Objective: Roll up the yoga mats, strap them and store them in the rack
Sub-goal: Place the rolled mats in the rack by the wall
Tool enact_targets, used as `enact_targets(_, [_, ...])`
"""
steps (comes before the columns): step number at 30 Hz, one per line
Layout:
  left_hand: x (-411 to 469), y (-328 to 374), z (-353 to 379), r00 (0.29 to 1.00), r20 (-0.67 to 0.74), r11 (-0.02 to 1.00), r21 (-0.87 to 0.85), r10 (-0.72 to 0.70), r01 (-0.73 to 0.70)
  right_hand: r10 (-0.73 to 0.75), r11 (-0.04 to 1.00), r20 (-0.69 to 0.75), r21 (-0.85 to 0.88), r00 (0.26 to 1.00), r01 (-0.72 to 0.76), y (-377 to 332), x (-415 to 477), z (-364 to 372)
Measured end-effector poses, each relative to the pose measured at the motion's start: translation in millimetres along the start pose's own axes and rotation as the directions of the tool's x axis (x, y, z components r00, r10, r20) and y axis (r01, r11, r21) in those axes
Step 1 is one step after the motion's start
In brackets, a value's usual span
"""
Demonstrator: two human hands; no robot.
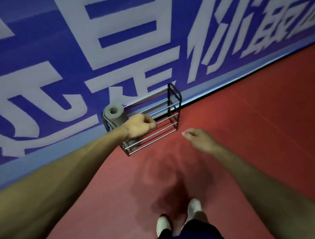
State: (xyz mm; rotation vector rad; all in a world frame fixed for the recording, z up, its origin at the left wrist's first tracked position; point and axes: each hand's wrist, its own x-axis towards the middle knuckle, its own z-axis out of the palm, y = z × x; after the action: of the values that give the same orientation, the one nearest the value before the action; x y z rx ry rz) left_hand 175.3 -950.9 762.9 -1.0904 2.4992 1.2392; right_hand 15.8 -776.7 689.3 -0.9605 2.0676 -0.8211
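Note:
A rolled grey yoga mat [114,115] stands upright in the left end of a small black metal rack [172,111] with silver rails, set against the blue wall. My left hand [140,125] is in front of the mat and over the rack's rails, its fingers curled; I cannot tell whether it touches the mat or a rail. My right hand [200,138] hovers above the red floor just right of the rack, fingers loosely bent and holding nothing. The mat's lower part is hidden behind my left hand.
The blue wall [44,73] with large white characters runs diagonally behind the rack. Red floor [242,116] stretches to the right and toward me. My two feet in white shoes [178,220] stand on it near the bottom.

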Motion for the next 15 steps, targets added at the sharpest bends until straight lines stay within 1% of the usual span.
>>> enact_targets(2, [-4,26,33,0.994,0.090,0.997,0.039,0.056,-0.059,0.060,0.998,-0.027,-0.036,0.998,-0.061,34,-44,-20])
enact_targets(3, [-5,40,52,0.986,0.145,0.994,0.061,0.083,-0.092,0.113,0.993,-0.043,-0.041,0.993,-0.114,51,-66,-29])
enact_targets(5, [-10,70,95,0.963,0.240,0.980,0.123,0.126,-0.159,0.216,0.975,-0.090,-0.026,0.972,-0.219,83,-115,-49])
enact_targets(8, [-22,126,166,0.918,0.351,0.932,0.233,0.184,-0.276,0.309,0.950,-0.177,0.017,0.935,-0.311,130,-196,-77])
enact_targets(10, [-38,170,220,0.865,0.442,0.875,0.290,0.238,-0.389,0.412,0.908,-0.231,0.020,0.882,-0.419,163,-258,-94])
enact_targets(12, [-59,215,278,0.793,0.539,0.804,0.318,0.284,-0.503,0.515,0.850,-0.273,0.039,0.813,-0.525,199,-324,-109])
enact_targets(15, [-105,278,372,0.677,0.656,0.711,0.296,0.333,-0.638,0.615,0.783,-0.331,0.143,0.716,-0.606,254,-426,-127])
